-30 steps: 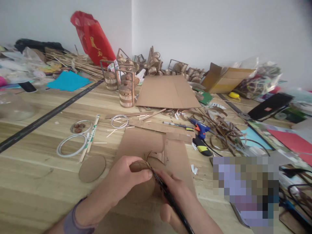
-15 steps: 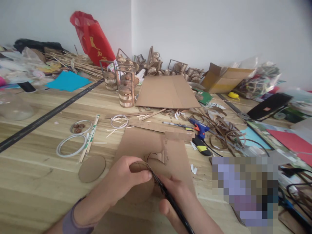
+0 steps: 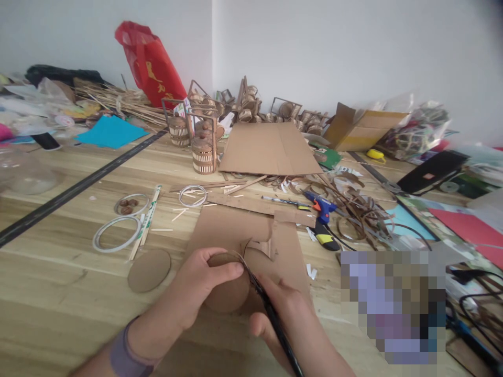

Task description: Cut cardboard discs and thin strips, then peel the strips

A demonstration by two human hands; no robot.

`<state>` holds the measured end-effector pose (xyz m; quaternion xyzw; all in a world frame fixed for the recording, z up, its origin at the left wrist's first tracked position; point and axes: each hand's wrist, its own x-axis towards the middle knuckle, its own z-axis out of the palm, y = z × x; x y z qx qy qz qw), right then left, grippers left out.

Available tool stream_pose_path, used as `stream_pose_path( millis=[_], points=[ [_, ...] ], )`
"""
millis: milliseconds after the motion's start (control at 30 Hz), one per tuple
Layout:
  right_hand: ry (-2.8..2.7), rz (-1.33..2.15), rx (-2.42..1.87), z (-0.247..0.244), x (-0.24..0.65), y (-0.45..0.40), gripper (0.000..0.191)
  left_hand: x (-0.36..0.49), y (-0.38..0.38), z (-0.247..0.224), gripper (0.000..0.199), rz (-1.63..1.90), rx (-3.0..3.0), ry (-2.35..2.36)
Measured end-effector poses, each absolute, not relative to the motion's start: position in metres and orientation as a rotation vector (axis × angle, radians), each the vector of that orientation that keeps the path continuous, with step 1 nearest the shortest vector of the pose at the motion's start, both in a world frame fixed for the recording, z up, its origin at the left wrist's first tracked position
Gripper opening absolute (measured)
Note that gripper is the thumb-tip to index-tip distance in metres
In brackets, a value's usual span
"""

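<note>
The left hand (image 3: pixel 204 283) pinches a round, brown cardboard disc (image 3: pixel 228 294) above the flat, brown cardboard sheet (image 3: pixel 223 230). The right hand (image 3: pixel 290 306) grips a long, black tool (image 3: pixel 277 320) by the disc's edge. Another round, brown cardboard piece (image 3: pixel 149 270) lies left of the sheet.

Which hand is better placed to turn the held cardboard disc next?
Probably the left hand: it grips the cardboard disc, thumb across its far part, while the right hand is occupied with the black tool at the disc's right edge.
</note>
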<state>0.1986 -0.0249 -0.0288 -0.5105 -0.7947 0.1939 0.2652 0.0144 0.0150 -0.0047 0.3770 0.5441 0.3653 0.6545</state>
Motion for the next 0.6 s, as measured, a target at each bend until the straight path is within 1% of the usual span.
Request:
stream_pose_path(
  millis=[167,333,500,600],
  points=[
    [-2.160,0.498,-1.320,-0.029,0.198,-0.023,0.102,0.013,0.015,-0.006,0.025,0.810,0.926,1.212],
    [-2.165,0.678,-1.347,-0.030,0.204,-0.022,0.108,0.010,0.017,-0.005,0.021,0.759,1.101,1.257],
    [-2.135,0.829,-1.356,-0.022,0.204,-0.024,0.100,0.010,0.016,0.000,0.024,0.702,1.189,1.338],
    [-2.125,0.855,-1.357,-0.017,0.201,-0.025,0.095,0.010,0.016,0.004,0.023,0.677,1.212,1.380]
  ],
)
